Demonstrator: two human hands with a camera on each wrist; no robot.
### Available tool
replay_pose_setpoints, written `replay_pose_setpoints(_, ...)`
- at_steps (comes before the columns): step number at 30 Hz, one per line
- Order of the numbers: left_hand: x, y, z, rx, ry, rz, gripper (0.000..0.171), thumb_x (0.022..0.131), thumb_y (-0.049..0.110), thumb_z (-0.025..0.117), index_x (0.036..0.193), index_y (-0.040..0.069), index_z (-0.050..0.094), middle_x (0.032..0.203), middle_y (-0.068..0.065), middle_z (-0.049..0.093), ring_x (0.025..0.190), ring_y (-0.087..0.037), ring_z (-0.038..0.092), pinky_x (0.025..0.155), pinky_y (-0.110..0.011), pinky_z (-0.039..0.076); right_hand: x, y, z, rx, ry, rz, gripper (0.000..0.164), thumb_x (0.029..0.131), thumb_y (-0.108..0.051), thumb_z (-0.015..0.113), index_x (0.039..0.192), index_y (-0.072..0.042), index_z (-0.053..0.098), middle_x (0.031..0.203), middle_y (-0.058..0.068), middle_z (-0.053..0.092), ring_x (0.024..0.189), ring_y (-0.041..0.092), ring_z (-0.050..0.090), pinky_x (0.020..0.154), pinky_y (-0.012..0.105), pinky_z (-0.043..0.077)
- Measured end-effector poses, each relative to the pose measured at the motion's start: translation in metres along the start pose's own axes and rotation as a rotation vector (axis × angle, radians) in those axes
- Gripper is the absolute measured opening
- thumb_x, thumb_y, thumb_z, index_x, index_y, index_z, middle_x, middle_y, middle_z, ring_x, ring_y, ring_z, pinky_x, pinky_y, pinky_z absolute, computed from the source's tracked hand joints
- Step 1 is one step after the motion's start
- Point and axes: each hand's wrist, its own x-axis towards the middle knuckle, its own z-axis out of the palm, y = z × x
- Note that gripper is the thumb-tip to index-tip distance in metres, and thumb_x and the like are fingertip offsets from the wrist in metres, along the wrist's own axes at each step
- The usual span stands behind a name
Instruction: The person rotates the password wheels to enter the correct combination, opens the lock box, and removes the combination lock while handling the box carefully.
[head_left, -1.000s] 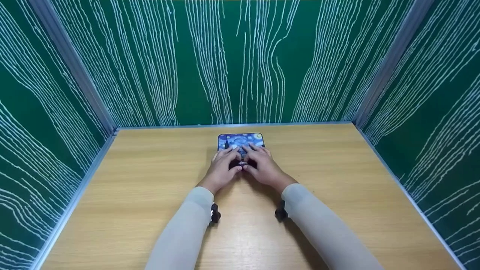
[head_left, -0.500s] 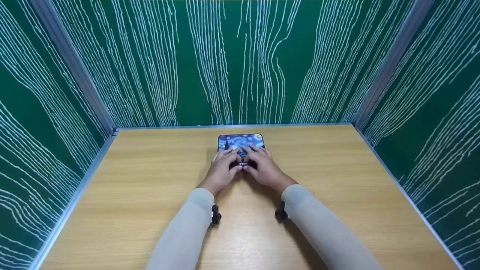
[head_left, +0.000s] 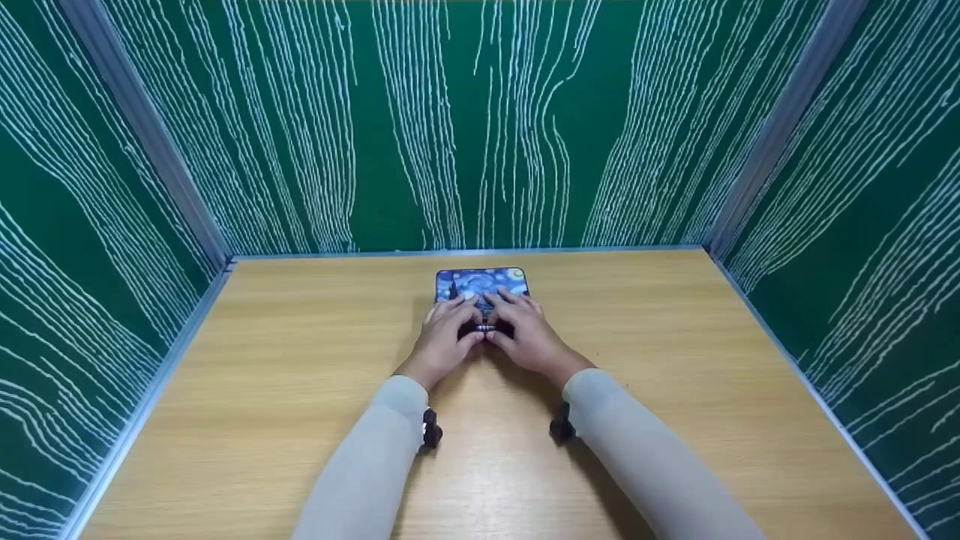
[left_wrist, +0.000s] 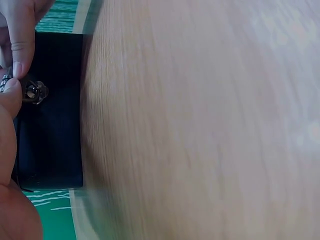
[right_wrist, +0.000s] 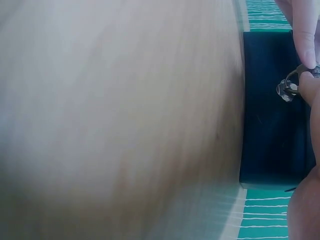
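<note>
A box (head_left: 481, 280) with a blue starry-night picture on its lid stands on the table, its dark front side (left_wrist: 50, 145) facing me. At that front hangs a small combination padlock (head_left: 486, 327) with number dials, its shackle (right_wrist: 293, 73) through a metal clasp (right_wrist: 286, 91). My left hand (head_left: 444, 334) pinches the padlock from the left, thumb at its near side. From the right, my right hand (head_left: 531, 336) does the same, the two thumb tips close together. Other fingers of both hands rest over the lid. Most of the padlock's body is hidden by the fingers.
The light wooden table (head_left: 300, 360) spreads around the box. Green walls (head_left: 405, 150) with white wavy lines enclose it at the back and both sides, joined by grey metal posts (head_left: 142, 120). Dark wrist devices (head_left: 431, 429) sit at both sleeve cuffs.
The padlock's dials look slightly different between frames, though they are too small to read. Hands and box stay in place.
</note>
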Motion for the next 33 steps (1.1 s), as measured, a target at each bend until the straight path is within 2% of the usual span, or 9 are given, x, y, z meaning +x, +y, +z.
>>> replay_pose_setpoints(12,0.0002,0.0016,-0.0001,0.015,-0.012,-0.023,0.013,0.114,0.026,0.069,0.122,0.016,0.071,0.178,-0.006,0.051,0.172,-0.032,0.039,0.147,-0.057,0.015,0.0004,0.0001,-0.0011,0.015,-0.007,0.015,0.004,0.112,-0.022,0.074,0.113,-0.022,0.07,0.181,0.0,0.047,0.177,0.034,0.028,0.145,0.07,0.01)
replay_pose_setpoints(20,0.0007,0.0014,-0.0004,0.006,-0.023,-0.032,0.024,0.113,0.031,0.071,0.129,0.013,0.072,0.18,-0.006,0.049,0.172,-0.033,0.038,0.147,-0.058,0.014,0.0002,-0.0011,-0.0021,0.01,-0.008,0.028,0.005,0.112,-0.022,0.074,0.115,-0.021,0.071,0.181,0.0,0.047,0.177,0.034,0.028,0.145,0.069,0.01)
replay_pose_setpoints(29,-0.0009,0.003,-0.0013,-0.027,0.007,-0.013,0.011,0.111,0.022,0.074,0.12,0.016,0.071,0.176,-0.007,0.054,0.17,-0.032,0.042,0.147,-0.058,0.015,0.0012,0.0037,-0.0001,0.013,0.027,-0.051,0.01,0.109,-0.019,0.077,0.115,-0.016,0.07,0.176,0.006,0.053,0.173,0.039,0.036,0.143,0.072,0.015)
replay_pose_setpoints(33,-0.0013,0.0033,-0.0014,-0.024,0.003,-0.02,0.011,0.112,0.023,0.073,0.12,0.016,0.071,0.177,-0.005,0.053,0.171,-0.031,0.041,0.147,-0.058,0.015,0.001,0.0038,-0.0008,0.008,0.018,-0.041,0.01,0.11,-0.021,0.077,0.116,-0.017,0.07,0.178,0.004,0.052,0.174,0.037,0.035,0.144,0.07,0.014)
